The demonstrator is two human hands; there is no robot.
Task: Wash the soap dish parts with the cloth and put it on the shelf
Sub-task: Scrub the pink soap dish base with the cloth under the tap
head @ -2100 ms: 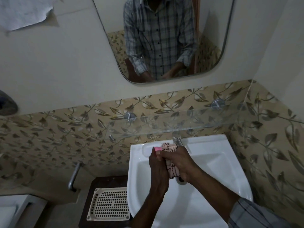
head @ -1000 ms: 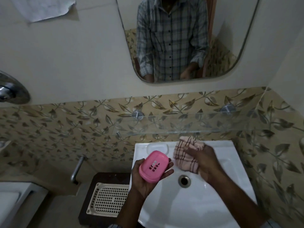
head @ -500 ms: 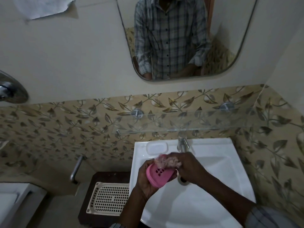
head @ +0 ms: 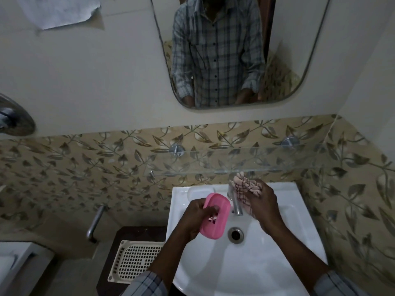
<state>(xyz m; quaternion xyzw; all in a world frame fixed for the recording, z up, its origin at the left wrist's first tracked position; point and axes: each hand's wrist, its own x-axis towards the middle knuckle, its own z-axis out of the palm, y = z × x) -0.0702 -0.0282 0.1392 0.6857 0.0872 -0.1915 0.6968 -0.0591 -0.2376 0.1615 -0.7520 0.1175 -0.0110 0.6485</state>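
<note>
My left hand (head: pixel 193 218) grips a pink oval soap dish part (head: pixel 216 216) over the left side of the white sink (head: pixel 256 263); its slotted face is turned up toward me. My right hand (head: pixel 264 207) holds a bunched pink checked cloth (head: pixel 245 185) just right of the tap (head: pixel 235 201), apart from the dish. A clear glass shelf (head: pixel 267 161) runs along the tiled wall above the sink.
A cream perforated tray (head: pixel 136 259) lies on a dark stand left of the sink. A metal pipe handle (head: pixel 95 223) sticks out from the tiled wall. A mirror (head: pixel 235 50) hangs above the shelf. The sink drain (head: pixel 235 235) is uncovered.
My right hand has lifted the cloth off the pink dish and moved it up and right past the tap. The left hand has tilted the dish so its slotted face shows.
</note>
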